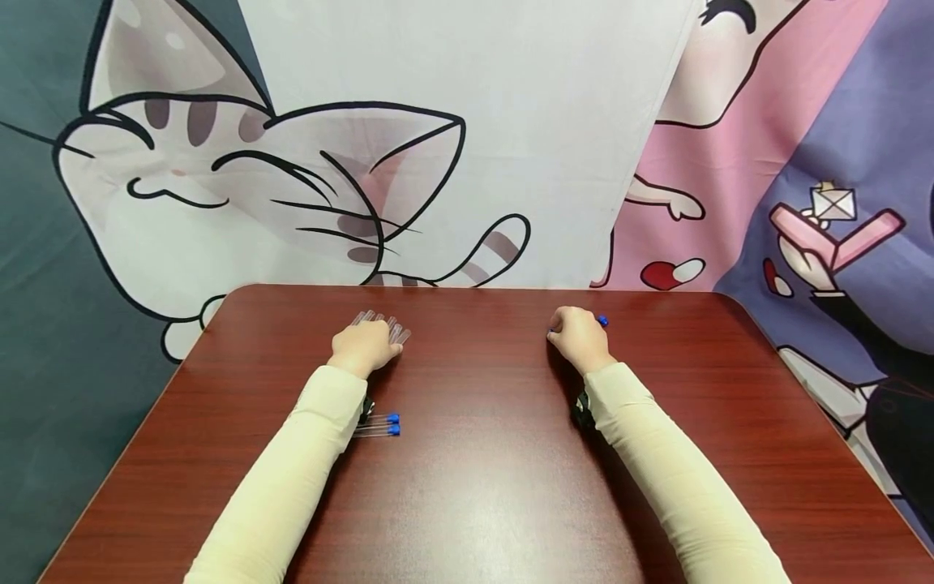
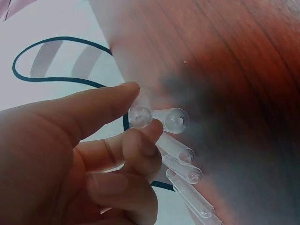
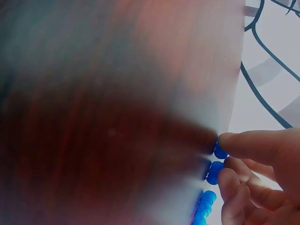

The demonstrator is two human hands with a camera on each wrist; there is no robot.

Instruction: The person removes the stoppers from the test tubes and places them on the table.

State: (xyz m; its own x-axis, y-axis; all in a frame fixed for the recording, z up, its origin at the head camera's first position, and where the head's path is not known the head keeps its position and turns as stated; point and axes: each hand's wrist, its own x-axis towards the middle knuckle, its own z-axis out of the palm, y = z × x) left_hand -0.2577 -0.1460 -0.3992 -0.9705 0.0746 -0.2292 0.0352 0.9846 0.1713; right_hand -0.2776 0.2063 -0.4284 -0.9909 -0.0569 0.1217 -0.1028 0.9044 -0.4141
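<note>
My left hand (image 1: 362, 349) is over several clear test tubes (image 1: 396, 331) at the far left of the table. In the left wrist view, its thumb and index finger pinch one clear test tube (image 2: 140, 116), seen end-on; the other tubes lie beside it in a row. Farther right, my right hand (image 1: 580, 337) is low over the table, by a group of small blue caps (image 1: 602, 321). Its thumb and index finger pinch one blue cap (image 3: 221, 151) in the right wrist view, with more blue caps (image 3: 204, 206) just below.
Near the left forearm, test tubes with blue caps (image 1: 394, 424) lie side by side, partly hidden by the wrist. The brown wooden table (image 1: 474, 487) ends at a far edge just past both hands. Behind it hangs a cartoon-printed cloth (image 1: 547, 162).
</note>
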